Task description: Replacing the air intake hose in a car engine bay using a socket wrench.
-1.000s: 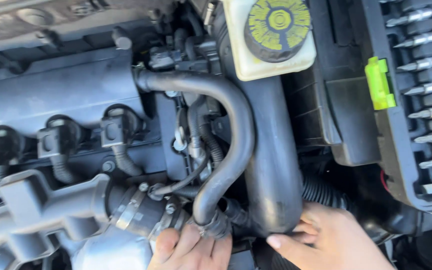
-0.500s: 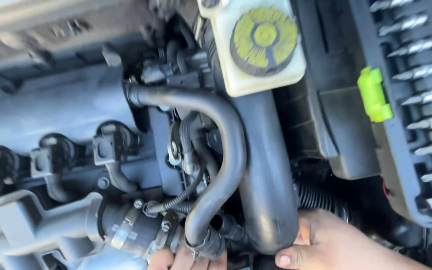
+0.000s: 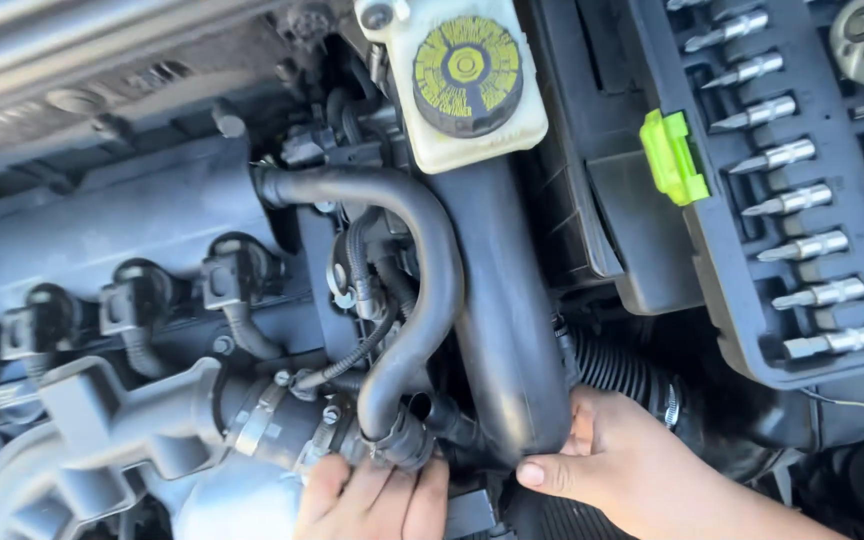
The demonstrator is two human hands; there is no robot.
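The view has slid down and leftward across the engine bay over the last second, so the reservoir cap (image 3: 467, 75) now sits higher and more central, and more of the bit case (image 3: 802, 200) shows at the right. Both hands have kept their places at the lower end of the pipework.

The right hand (image 3: 612, 465) still wraps the bottom of the wide duct (image 3: 502, 330): thumb along the duct's near edge, fingers (image 3: 592, 410) curled behind it beside the ribbed hose (image 3: 617, 370). It is a clasp around the duct, not a pinch.

The left hand (image 3: 372, 500) lies just left of that, fingertips pressed together against the joint where the curved hose (image 3: 432, 280) meets its clip (image 3: 397, 440). Whether they grip the clip or merely rest on it cannot be told; the palm is cut off by the frame edge.

Since neither hose nor duct has shifted against the engine, the work reads as holding and feeling at the joint, with nothing loosened so far. A metal clamp (image 3: 267, 420) sits further left of the left fingers, untouched.
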